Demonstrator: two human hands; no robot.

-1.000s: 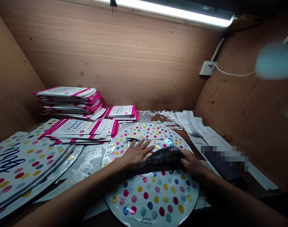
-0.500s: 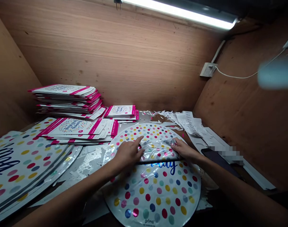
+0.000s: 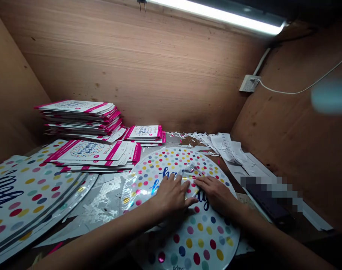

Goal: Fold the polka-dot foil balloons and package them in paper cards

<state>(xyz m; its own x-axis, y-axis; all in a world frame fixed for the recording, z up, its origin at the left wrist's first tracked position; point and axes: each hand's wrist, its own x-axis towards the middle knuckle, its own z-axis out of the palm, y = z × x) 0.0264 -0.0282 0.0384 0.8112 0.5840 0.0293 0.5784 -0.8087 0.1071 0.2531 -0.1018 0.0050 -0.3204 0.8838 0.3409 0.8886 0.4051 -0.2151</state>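
A round polka-dot foil balloon (image 3: 193,228) with blue "happy" lettering lies flat in front of me. Near its middle is a foil balloon folded into a small shiny packet (image 3: 191,190), partly covered by my hands. My left hand (image 3: 172,193) rests on the packet's left side, fingers spread and thumb apart. From the right, my right hand (image 3: 215,193) bends its fingers over the packet's edge; its thumb is hidden. More flat polka-dot balloons (image 3: 33,187) are piled at the left.
Pink-and-white printed card packages (image 3: 81,122) stand in a tall stack at back left, with lower piles (image 3: 94,153) in front and beside (image 3: 144,132). Paper scraps (image 3: 227,146) lie at back right. A dark phone-like object (image 3: 266,206) sits right of the balloon. Wooden panels enclose the table.
The wide folded foil strip is now a much smaller packet. Both hands have come closer together and nearer to me, and more of the balloon's lettering shows.
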